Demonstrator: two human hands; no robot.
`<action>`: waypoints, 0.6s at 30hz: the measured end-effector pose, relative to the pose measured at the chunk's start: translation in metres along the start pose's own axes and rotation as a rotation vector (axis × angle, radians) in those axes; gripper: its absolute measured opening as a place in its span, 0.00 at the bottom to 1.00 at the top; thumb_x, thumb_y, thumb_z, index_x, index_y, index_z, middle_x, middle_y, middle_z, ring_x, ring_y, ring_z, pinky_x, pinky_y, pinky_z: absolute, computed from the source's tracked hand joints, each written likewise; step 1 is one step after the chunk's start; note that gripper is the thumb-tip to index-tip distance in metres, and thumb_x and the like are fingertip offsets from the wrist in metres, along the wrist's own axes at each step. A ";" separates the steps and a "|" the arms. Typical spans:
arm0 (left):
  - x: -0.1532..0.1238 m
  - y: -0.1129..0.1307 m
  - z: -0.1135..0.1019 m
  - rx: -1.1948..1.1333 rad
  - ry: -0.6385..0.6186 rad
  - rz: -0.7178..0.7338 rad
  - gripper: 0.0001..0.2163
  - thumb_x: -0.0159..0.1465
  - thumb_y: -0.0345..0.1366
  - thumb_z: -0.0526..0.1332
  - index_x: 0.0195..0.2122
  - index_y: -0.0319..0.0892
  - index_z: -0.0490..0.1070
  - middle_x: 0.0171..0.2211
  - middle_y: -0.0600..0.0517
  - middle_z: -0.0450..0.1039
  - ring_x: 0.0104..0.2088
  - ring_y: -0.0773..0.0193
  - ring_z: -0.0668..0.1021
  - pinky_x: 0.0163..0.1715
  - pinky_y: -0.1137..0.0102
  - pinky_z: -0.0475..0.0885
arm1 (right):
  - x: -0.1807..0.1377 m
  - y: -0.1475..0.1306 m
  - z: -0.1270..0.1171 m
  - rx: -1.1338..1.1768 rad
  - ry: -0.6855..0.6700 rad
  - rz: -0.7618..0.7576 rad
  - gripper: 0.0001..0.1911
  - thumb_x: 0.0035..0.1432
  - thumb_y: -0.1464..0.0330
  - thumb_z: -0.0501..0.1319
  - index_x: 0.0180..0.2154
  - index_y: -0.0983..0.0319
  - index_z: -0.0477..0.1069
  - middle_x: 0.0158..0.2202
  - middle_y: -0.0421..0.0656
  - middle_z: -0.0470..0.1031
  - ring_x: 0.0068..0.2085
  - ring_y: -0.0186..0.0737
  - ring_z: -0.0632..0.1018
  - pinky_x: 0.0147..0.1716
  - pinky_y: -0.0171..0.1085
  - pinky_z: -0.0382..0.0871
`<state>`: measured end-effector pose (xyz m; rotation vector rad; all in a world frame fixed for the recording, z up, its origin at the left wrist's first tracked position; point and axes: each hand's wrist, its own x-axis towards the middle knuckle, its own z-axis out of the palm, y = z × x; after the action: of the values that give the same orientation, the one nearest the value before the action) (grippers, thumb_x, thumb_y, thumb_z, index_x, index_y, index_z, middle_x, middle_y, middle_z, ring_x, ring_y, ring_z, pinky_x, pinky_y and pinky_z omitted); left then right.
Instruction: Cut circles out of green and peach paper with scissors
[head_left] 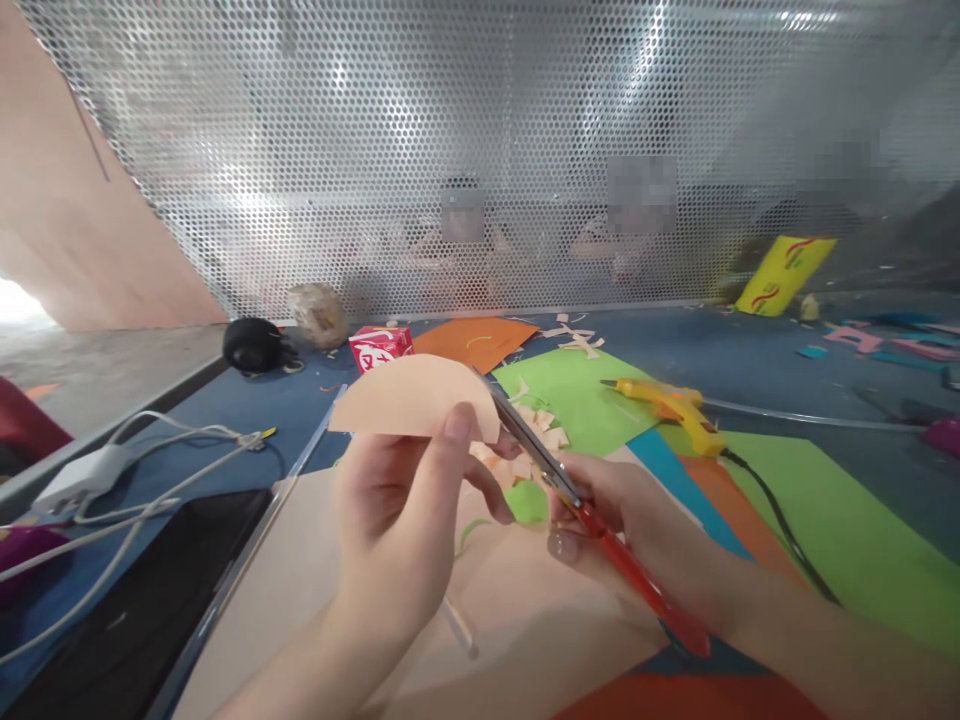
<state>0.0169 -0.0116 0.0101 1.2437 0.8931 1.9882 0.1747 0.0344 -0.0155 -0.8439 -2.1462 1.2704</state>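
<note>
Fairly bright, diffuse light over the blue tabletop (675,340), the opening at far left (21,305) burnt out to white, streaks of glare across the perforated metal screen (337,130). Soft-edged shadow on the beige paper sheet (262,600) below the right hand (630,510). Wide-angle stretch toward frame edges; fine detail soft throughout, people (459,265) behind the screen hazy, with square pixelated patches (641,195) over their heads.

On blue tabletop (720,335): orange sheet (469,343), red box (379,348), yellow packet (786,277).
</note>
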 end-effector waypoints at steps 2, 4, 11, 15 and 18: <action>0.000 -0.001 -0.001 0.009 -0.015 0.030 0.15 0.63 0.28 0.59 0.19 0.43 0.70 0.20 0.56 0.63 0.25 0.65 0.76 0.12 0.76 0.71 | -0.001 0.001 0.000 -0.018 -0.012 0.014 0.15 0.53 0.63 0.64 0.26 0.58 0.58 0.24 0.35 0.59 0.25 0.35 0.64 0.24 0.34 0.58; 0.000 -0.002 -0.002 0.031 -0.035 0.066 0.12 0.63 0.28 0.59 0.22 0.44 0.74 0.21 0.55 0.64 0.26 0.65 0.76 0.12 0.76 0.71 | -0.001 0.002 0.000 -0.017 -0.022 0.022 0.16 0.54 0.62 0.64 0.26 0.57 0.57 0.24 0.36 0.60 0.26 0.35 0.64 0.24 0.35 0.59; -0.001 -0.005 -0.003 0.055 -0.083 0.105 0.09 0.63 0.28 0.59 0.27 0.44 0.76 0.23 0.56 0.68 0.27 0.65 0.77 0.13 0.75 0.73 | -0.001 -0.004 -0.003 0.005 -0.052 -0.009 0.10 0.56 0.64 0.61 0.28 0.57 0.59 0.25 0.37 0.60 0.26 0.35 0.62 0.25 0.35 0.58; 0.000 -0.005 -0.003 0.062 -0.091 0.096 0.11 0.63 0.27 0.58 0.26 0.45 0.75 0.22 0.56 0.66 0.26 0.66 0.76 0.13 0.76 0.73 | -0.001 -0.005 -0.003 -0.007 -0.041 -0.012 0.12 0.54 0.65 0.62 0.28 0.58 0.59 0.25 0.36 0.61 0.26 0.34 0.63 0.25 0.34 0.59; 0.000 -0.004 -0.003 0.065 -0.084 0.079 0.12 0.63 0.27 0.58 0.24 0.43 0.74 0.21 0.56 0.65 0.26 0.66 0.76 0.14 0.76 0.73 | -0.001 -0.003 -0.001 -0.002 -0.034 0.005 0.13 0.54 0.63 0.62 0.27 0.58 0.58 0.25 0.35 0.61 0.26 0.34 0.64 0.24 0.33 0.59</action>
<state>0.0147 -0.0100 0.0054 1.4082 0.8865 1.9656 0.1753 0.0335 -0.0121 -0.8347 -2.1728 1.2942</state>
